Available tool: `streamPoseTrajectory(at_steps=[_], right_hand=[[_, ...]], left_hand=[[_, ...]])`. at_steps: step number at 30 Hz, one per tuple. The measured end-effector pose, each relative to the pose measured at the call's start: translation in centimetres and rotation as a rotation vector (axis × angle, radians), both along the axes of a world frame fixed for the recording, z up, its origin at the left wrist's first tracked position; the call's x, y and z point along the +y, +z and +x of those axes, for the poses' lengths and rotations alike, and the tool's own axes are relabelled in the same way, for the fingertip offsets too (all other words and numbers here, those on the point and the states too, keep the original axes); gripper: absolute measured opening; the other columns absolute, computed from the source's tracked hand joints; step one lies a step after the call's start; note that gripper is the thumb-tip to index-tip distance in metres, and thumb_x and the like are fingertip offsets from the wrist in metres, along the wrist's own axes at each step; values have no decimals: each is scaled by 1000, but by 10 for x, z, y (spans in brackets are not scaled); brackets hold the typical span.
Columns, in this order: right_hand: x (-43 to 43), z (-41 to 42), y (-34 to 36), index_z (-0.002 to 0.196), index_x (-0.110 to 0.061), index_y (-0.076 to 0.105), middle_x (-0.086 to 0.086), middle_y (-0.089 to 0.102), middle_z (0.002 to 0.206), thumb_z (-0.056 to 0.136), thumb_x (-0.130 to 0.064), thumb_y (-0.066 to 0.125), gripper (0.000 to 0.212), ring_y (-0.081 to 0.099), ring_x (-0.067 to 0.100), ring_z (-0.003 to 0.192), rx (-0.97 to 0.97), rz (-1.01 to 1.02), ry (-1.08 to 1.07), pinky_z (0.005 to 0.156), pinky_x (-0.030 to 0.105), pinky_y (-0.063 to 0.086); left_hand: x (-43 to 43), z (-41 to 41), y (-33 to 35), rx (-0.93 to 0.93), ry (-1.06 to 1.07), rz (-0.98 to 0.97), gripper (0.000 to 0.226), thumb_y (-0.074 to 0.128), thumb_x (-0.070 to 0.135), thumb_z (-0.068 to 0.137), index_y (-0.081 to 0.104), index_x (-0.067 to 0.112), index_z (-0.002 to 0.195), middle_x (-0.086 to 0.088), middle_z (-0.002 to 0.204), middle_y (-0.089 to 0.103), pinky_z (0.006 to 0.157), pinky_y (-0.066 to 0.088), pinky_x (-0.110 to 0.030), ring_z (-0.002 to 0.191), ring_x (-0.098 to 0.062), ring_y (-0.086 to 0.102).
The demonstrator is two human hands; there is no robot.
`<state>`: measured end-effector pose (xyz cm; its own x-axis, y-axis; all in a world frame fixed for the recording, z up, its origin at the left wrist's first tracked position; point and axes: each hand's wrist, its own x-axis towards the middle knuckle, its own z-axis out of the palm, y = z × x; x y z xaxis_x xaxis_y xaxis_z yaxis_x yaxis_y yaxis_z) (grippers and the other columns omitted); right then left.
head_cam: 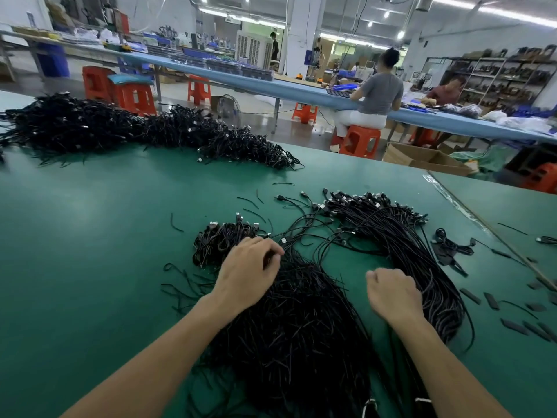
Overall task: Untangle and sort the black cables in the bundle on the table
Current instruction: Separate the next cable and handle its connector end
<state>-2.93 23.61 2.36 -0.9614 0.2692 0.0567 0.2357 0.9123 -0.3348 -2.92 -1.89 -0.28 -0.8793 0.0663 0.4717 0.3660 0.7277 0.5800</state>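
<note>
A thick tangled bundle of black cables lies on the green table in front of me. My left hand rests on its upper left part, fingers curled and pinching a few thin cables near a small knotted clump. My right hand sits curled on the table between that bundle and a straighter, aligned sheaf of cables whose plug ends fan out at the top; whether it holds a cable is hidden.
A long heap of black cables lies across the far left of the table. Short black ties and flat sleeves are scattered at the right. A seam with tape runs along the table's right side. People sit at a blue bench beyond.
</note>
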Motion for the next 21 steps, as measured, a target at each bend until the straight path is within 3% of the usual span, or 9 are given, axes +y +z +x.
streamPoseTrajectory(at_steps=[3,5,7,12,13,15,17,19,21], right_hand=[[-8,3,6,70,-7,43,10,55,73,107,-30,36,44,58,29,70,93,-272,125,61,34,41],[-19,8,11,69,-8,41,4,50,63,105,-31,40,43,47,20,55,193,-366,192,52,29,35],[-33,16,17,64,-11,40,-3,44,55,101,-34,47,44,36,13,50,290,-374,260,52,34,33],[-58,47,34,51,-22,36,-7,38,46,92,-39,54,48,32,8,45,356,-368,565,49,41,36],[-64,54,37,50,-25,37,-9,39,46,91,-40,53,46,34,8,45,349,-356,641,47,39,35],[-76,68,42,48,-35,35,-18,44,48,90,-39,52,45,42,5,47,335,-307,777,50,18,29],[-81,77,44,49,-38,32,-23,44,48,91,-39,52,46,45,3,48,324,-295,841,51,14,27],[-75,80,47,50,-33,33,-16,41,46,91,-39,53,46,40,7,43,337,-324,836,49,16,25],[-63,79,51,53,-25,36,-9,38,46,91,-45,51,46,36,11,43,376,-300,735,46,27,29]], left_hand=[[20,3,4,-79,-114,57,17,60,26,96,67,25,111,23,90,60,90,50,-26,89,-1,56],[32,5,4,-134,-184,57,28,63,30,94,60,28,122,25,85,60,85,50,-26,84,5,55],[41,10,2,-192,-262,95,49,68,31,92,48,32,136,22,86,64,81,52,-29,78,7,57],[66,11,15,-251,-355,216,78,59,24,85,21,43,151,12,75,68,77,58,-40,73,-12,66],[66,12,14,-275,-392,229,76,55,19,84,24,41,150,9,72,67,76,58,-41,69,-14,64],[54,19,-9,-428,-379,306,53,53,9,92,45,23,142,10,75,70,83,57,-45,73,-14,64],[51,30,-19,-624,-245,384,19,52,7,101,61,9,117,14,77,70,94,53,-52,80,-11,63],[62,21,5,-419,-168,364,22,48,23,105,66,11,110,3,91,71,92,54,-48,87,-16,66],[72,5,39,-302,-133,632,36,41,31,107,66,7,114,-11,101,71,89,53,-39,93,-19,67]])
